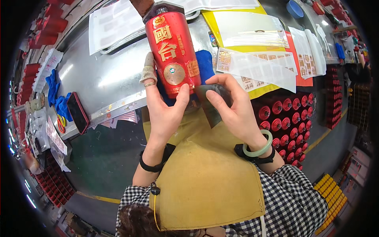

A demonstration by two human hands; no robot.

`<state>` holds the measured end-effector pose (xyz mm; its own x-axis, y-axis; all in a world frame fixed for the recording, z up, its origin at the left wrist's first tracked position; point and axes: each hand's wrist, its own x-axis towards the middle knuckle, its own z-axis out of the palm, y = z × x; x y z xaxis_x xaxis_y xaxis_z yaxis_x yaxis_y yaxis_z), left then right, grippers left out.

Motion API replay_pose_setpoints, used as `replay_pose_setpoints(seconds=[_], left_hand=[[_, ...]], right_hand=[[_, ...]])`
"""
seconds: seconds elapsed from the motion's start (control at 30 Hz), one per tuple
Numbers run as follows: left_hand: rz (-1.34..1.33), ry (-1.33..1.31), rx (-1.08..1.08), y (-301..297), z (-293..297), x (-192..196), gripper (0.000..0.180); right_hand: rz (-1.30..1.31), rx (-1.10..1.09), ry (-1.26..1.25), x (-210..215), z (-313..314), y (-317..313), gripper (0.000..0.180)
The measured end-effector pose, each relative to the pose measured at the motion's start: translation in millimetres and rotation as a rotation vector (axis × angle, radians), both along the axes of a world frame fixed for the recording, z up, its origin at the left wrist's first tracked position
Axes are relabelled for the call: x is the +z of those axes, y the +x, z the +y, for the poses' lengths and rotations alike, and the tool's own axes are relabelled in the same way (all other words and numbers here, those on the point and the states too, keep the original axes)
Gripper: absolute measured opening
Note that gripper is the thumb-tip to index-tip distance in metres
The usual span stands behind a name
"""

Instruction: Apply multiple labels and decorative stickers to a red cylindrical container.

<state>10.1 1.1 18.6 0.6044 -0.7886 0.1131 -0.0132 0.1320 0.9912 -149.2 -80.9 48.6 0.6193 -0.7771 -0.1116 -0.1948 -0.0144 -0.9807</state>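
Note:
A red bottle [169, 51] with gold lettering and a round gold emblem lies at the table's near edge, its neck pointing away from me. Around its lower left side is my left hand [164, 104], closed on it, with the thumb on the near end. A pale cover sits on one of that hand's fingers, beside a ring. My right hand [237, 112] pinches a dark, thin, flexible piece [211, 106] between thumb and fingers, next to the bottle's near right corner. I cannot make out its exact kind. Blue cloth [204, 65] shows beneath the bottle.
White and gold sticker sheets [256, 67] lie on yellow boards to the right. Below them stand rows of red bottles [286, 122]. A phone [77, 112] and blue gloves [59, 98] lie at the left edge. A blue bowl [295, 9] stands far right.

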Motion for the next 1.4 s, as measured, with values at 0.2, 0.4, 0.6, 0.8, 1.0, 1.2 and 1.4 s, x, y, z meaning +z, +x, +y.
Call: replay_pose_setpoints(seconds=[0.2,0.4,0.6,0.8,1.0,1.2,1.4], left_hand=[[-0.166,0.05,0.048,-2.3,-5.0,-3.1,0.094],[-0.121,0.06,0.018,-1.7,-3.7,1.5,0.099],[-0.103,0.008,-0.031,-1.2,-1.7,5.0,0.1],[0.065,0.001,-0.013,4.1,-4.1,4.2,0.088],[0.039,0.009,-0.015,2.2,-3.8,8.8,0.083],[0.183,-0.066,-0.067,11.3,4.5,2.3,0.066],[0.118,-0.027,-0.121,15.6,10.8,-5.7,0.07]], right_hand=[[-0.099,0.003,0.155,-10.7,2.0,3.2,0.02],[-0.117,0.03,0.162,-7.7,0.5,0.4,0.022],[-0.07,-0.009,0.146,-10.2,-1.2,1.3,0.022],[-0.13,0.002,0.191,-16.8,-2.9,8.0,0.022],[-0.138,-0.009,0.093,-11.8,-2.3,14.7,0.022],[0.017,-0.045,-0.076,3.2,-4.8,26.1,0.025],[0.041,-0.093,-0.187,1.5,-1.9,34.7,0.029]])
